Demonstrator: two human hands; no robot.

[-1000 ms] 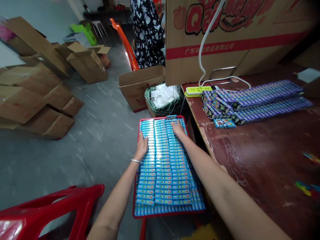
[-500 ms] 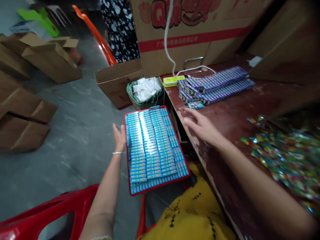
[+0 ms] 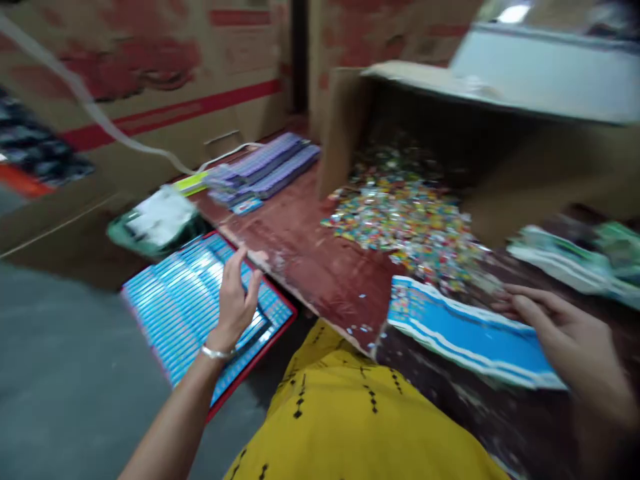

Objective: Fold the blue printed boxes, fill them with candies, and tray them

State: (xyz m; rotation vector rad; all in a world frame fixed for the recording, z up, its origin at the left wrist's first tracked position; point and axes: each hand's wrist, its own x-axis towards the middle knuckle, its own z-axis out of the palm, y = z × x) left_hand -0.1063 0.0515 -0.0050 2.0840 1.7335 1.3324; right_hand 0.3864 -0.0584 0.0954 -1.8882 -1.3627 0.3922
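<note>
My left hand (image 3: 235, 297) is raised over the tray, fingers apart, with nothing in them. Beneath it, the red-rimmed tray (image 3: 287, 313) is filled with rows of small, light-blue boxes (image 3: 175, 293). On the right, my right hand (image 3: 565, 327) has its thumb and fingers drawn together above a stack of blue printed plastic bags (image 3: 465, 333). Whatever those fingers pinch is blurred. Just beyond the fingertips lies the edge of a pile of small, colourful wrapped pieces (image 3: 405, 220), spilling from a cardboard box (image 3: 345, 127) on its side.
Strips of purple packets (image 3: 270, 167) lie at the back of the red-brown table (image 3: 310, 267), close to a yellow power strip (image 3: 193, 183). A green bag with white contents (image 3: 165, 213) stands beyond the tray. More green-white plastic bags (image 3: 560, 257) lie far right.
My view has swung right, bringing the pile and blue bags into sight. My left hand went from beside the tray to above it; my right hand left the table edge for the bags.
</note>
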